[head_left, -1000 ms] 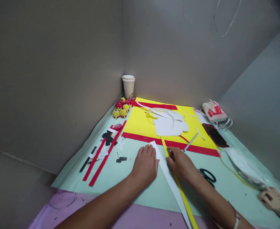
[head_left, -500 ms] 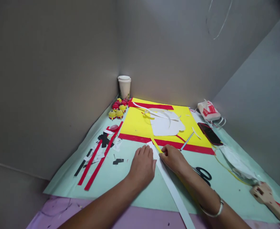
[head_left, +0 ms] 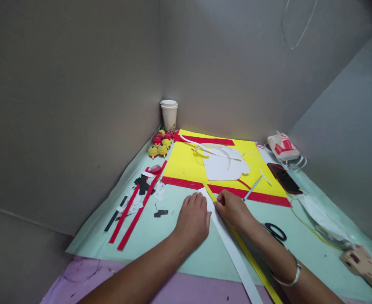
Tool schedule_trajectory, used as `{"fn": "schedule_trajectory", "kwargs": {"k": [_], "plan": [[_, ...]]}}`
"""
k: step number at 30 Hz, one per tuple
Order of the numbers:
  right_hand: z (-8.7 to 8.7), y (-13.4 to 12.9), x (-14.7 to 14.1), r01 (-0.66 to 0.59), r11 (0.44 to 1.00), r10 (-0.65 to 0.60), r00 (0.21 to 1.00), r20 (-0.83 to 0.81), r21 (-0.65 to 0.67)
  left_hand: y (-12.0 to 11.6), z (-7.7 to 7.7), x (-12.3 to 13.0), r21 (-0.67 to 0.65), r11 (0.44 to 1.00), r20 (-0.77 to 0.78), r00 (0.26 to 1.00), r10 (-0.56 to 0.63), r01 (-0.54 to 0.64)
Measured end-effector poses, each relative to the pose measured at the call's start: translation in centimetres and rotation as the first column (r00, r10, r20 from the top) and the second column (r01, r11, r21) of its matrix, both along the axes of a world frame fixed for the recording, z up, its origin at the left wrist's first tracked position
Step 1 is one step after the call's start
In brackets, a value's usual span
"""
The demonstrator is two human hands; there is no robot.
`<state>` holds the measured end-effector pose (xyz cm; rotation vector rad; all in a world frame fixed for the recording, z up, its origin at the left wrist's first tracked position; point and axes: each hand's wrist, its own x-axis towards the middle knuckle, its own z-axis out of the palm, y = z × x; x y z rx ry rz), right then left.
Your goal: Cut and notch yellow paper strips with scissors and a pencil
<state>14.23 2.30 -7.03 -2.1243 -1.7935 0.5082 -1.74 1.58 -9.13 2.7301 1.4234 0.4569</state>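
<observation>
A long white paper strip (head_left: pixel 228 249) runs from the middle of the table toward me. My left hand (head_left: pixel 194 217) lies flat beside its far end, fingers together and stretched out, fingertips against the strip's edge. Along the strip's right side, my right hand (head_left: pixel 233 209) pinches a long narrow yellow strip (head_left: pixel 255 265) near its far end, with the two strips touching or nearly so. The yellow strip's tip reaches the red border of a yellow sheet (head_left: pixel 184 162). Just right of my right wrist lie black-handled scissors (head_left: pixel 276 231), partly hidden by the forearm.
Red strips (head_left: pixel 135 223) and black and white scraps (head_left: pixel 144 185) lie at left. Behind are small red and yellow balls (head_left: pixel 158 150) and a lidded cup (head_left: pixel 169 116). White paper (head_left: pixel 222 169) covers the sheet's middle. A phone (head_left: pixel 283 178), packet (head_left: pixel 282 146) and wooden piece (head_left: pixel 361 262) lie right.
The view has shifted slightly. More of the yellow strip now shows beside the white strip, below my right forearm. Both hands keep nearly the same places on the strips.
</observation>
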Motion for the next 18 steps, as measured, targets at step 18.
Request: {"fn": "schedule_trajectory", "kwargs": {"k": [18], "plan": [[-0.3, -2.9, -1.0, -0.05, 0.993, 0.09, 0.906, -0.414, 0.106, 0.7, 0.3, -0.3, 0.026, 1.0, 0.036, 0.999, -0.013, 0.012]]}}
